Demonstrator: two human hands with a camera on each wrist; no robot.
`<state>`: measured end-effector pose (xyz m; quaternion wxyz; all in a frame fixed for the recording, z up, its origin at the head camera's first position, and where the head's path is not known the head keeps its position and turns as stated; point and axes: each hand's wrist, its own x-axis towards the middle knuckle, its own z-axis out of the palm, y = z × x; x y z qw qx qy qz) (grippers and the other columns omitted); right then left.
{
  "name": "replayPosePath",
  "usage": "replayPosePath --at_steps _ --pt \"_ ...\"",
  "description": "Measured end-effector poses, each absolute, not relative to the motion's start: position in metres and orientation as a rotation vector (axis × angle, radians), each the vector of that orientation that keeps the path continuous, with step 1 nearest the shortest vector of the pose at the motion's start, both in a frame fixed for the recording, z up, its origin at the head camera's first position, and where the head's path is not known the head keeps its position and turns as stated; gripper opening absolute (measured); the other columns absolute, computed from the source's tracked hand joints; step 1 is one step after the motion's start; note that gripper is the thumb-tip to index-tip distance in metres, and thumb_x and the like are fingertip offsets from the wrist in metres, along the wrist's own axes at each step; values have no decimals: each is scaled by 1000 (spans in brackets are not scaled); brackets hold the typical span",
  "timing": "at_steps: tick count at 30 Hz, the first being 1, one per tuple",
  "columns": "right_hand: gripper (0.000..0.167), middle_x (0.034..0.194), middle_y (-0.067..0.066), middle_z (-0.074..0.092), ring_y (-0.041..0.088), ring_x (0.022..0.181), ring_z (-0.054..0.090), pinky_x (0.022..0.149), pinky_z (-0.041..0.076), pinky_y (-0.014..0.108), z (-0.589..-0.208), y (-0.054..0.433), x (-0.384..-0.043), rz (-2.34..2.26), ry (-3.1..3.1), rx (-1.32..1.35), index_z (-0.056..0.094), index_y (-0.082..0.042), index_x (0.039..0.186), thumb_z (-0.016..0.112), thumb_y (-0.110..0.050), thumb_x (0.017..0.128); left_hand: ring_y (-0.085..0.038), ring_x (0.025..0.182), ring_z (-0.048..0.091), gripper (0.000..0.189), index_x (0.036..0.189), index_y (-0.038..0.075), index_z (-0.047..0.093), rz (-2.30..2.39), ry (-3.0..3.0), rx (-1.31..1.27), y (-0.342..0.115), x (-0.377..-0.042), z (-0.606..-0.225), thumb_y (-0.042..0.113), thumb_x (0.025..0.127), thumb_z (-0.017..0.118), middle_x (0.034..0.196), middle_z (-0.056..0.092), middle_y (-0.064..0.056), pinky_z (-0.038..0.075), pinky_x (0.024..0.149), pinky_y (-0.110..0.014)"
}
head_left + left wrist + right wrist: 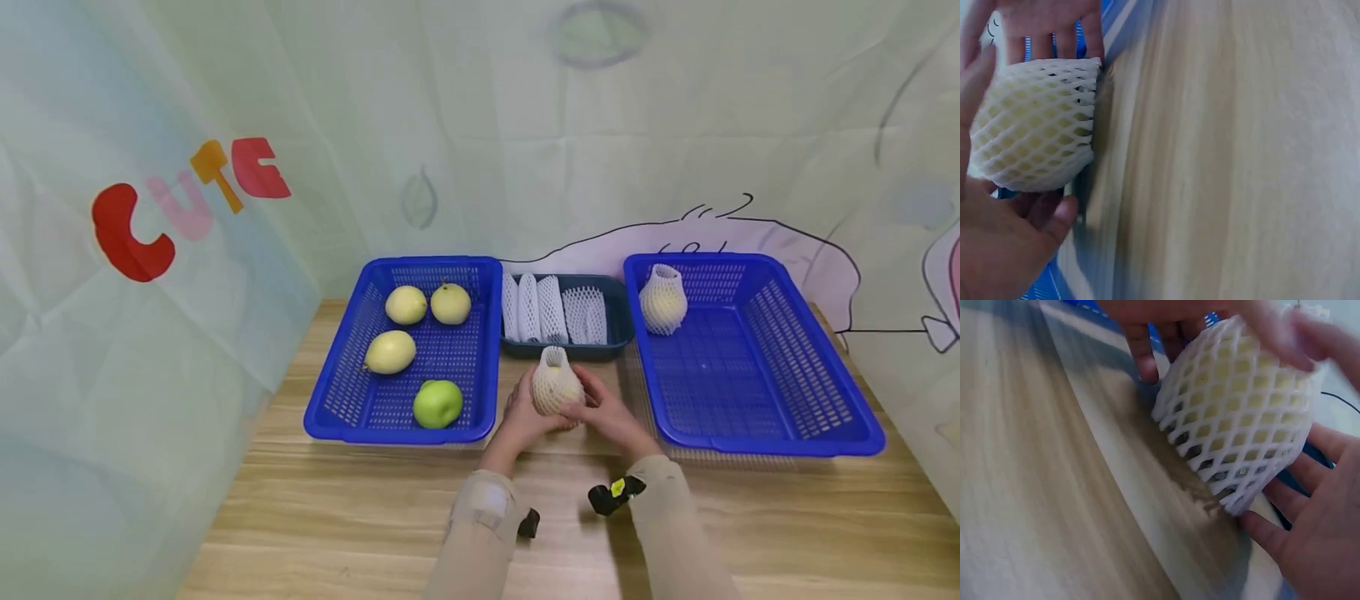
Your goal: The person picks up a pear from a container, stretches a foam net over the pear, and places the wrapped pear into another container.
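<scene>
A pale yellow fruit, apparently a pear, sits inside a white foam net sleeve (557,385) held just above the wooden table. My left hand (524,413) holds it from the left side, and my right hand (609,412) grips it from the right, thumb across the front. The sleeve's top end stands up past the fruit. In the left wrist view the left hand (1007,240) cups one side of the netted pear (1035,128). In the right wrist view the right hand's fingers (1300,487) press along the net's lower edge.
A blue basket (491,367) on the left holds several pale yellow pears (390,352) and a green apple (438,404). Several folded foam nets (551,310) lie in a dark green tray (621,321). Another blue basket (757,446) on the right contains a netted pear (663,302).
</scene>
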<state>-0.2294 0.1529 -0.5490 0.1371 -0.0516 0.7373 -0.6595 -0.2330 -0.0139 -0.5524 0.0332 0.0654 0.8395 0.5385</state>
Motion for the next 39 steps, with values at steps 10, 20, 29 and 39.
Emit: replayPosePath --at_steps 10,20,29,39 --pt "56 133 20 44 33 127 34 100 32 51 -542 151 -232 -2062 2307 -209 50 1 128 71 3 76 -27 118 43 75 130 6 39 1869 2530 353 -12 -235 -551 10 68 81 128 45 -16 33 101 -41" --pt "85 141 20 31 34 121 38 97 34 44 -546 142 -241 -1832 2342 7 21 -7 145 73 -21 79 -31 112 50 85 139 3 29 1723 2592 220 -12 -243 -557 10 70 79 128 48 -21 40 94 -40" --pt "92 132 23 35 33 116 37 100 29 45 -547 140 -240 -1737 2453 152 23 -1 140 78 -27 71 -23 87 54 67 127 6 50 1849 2597 239 -11 -231 -556 2 66 79 109 52 -12 45 76 -33" --pt "86 138 22 32 30 120 35 102 28 42 -466 134 -230 -1995 2320 4 15 -1 144 71 -13 79 -30 111 50 84 143 14 17 2406 2127 354 7 -219 -517 3 79 71 136 38 -14 47 86 -36"
